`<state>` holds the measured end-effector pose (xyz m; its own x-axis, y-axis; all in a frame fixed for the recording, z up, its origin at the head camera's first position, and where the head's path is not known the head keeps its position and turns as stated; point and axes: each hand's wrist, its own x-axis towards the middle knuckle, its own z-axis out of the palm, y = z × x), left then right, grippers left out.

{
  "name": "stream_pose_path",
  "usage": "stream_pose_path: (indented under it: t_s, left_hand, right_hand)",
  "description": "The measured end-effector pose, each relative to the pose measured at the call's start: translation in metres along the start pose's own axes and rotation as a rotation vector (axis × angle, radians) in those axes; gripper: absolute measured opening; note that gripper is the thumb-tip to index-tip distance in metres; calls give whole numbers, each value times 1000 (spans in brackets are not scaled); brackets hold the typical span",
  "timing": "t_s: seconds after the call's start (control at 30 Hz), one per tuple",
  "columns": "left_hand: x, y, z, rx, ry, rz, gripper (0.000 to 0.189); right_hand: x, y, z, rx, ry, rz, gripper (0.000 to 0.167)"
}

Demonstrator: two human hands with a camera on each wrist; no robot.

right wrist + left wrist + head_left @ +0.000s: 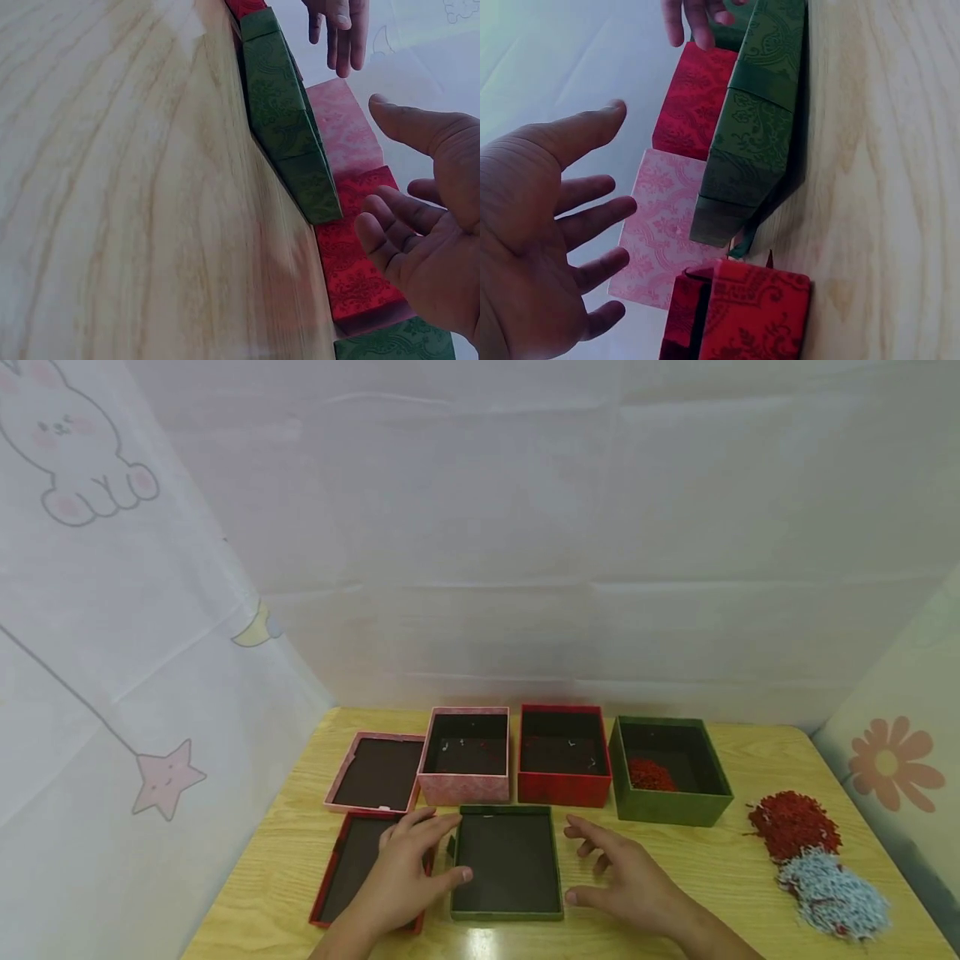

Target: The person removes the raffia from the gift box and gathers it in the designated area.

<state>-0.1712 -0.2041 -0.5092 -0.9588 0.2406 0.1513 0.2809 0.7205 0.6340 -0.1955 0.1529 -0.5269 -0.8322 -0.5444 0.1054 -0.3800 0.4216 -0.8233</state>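
A green box lid (506, 864) lies on the table with its dark inside facing up, between the two hands. My left hand (408, 868) hovers at its left side, fingers spread, partly covering a red box lid (341, 872). In the left wrist view, the palm of the left hand (532, 232) shows with nothing in it. On the lid's other side, my right hand (622, 872) is held apart from it, thumb and fingers loosely bent around air. The right wrist view shows the right hand (442, 217) beside the green lid (285, 120), also holding nothing.
Behind the lids stand a pink box (465, 789), a red box (564, 789) and a green box (675, 807) with red paper shreds (649, 774) inside. A pink lid (375, 772) lies at left. Piles of red shreds (795, 827) and pale blue shreds (836, 893) lie at right.
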Motion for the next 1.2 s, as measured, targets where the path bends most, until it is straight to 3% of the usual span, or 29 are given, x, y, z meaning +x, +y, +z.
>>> stream_pose_path:
  t_s: [0.3, 0.53, 0.97, 1.2]
  left_hand:
    - [14, 10, -1, -99, 65, 102, 54]
    - [24, 19, 5, -113, 131, 205, 44]
    - [54, 47, 18, -127, 106, 325, 42]
    - [72, 62, 29, -174, 56, 286, 41]
  right_hand:
    - [-6, 1, -16, -17, 76, -75, 76]
    - [-12, -3, -32, -53, 131, -97, 68]
    - [-10, -1, -60, -143, 227, -105, 62]
    - [-4, 4, -72, -141, 250, -147, 60]
